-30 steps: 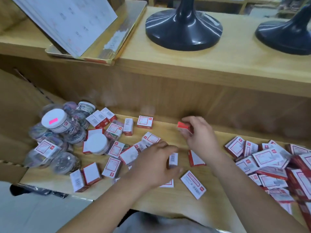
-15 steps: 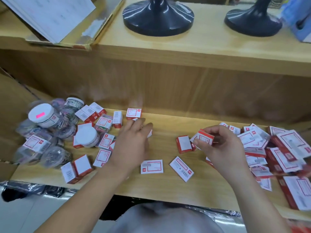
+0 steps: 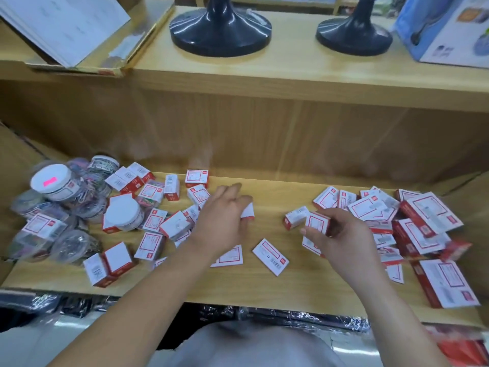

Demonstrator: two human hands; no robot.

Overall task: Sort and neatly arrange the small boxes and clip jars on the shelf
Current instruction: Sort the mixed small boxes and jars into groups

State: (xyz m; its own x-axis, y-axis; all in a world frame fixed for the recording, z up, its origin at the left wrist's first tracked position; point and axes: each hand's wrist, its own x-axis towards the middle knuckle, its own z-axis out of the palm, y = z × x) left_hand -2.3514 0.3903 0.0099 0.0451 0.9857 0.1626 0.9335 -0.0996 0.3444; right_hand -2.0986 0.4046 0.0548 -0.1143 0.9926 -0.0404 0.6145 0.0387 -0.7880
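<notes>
The right hand [image 3: 341, 235] pinches a small box [image 3: 317, 224] above mid-shelf, and the left hand [image 3: 225, 221] seems curled round a second box [image 3: 248, 213], which is mostly hidden. Sorting looks barely begun. Red-and-white loose boxes [image 3: 375, 207] lie heaped at the right of the shelf [image 3: 277, 290], with more jumbled among the clip jars [image 3: 57, 182] at left.

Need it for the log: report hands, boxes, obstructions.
Left hand grips a small box. Right hand pinches a labelled box. Clip jars heaped left among boxes. Flat box loose near both hands.
</notes>
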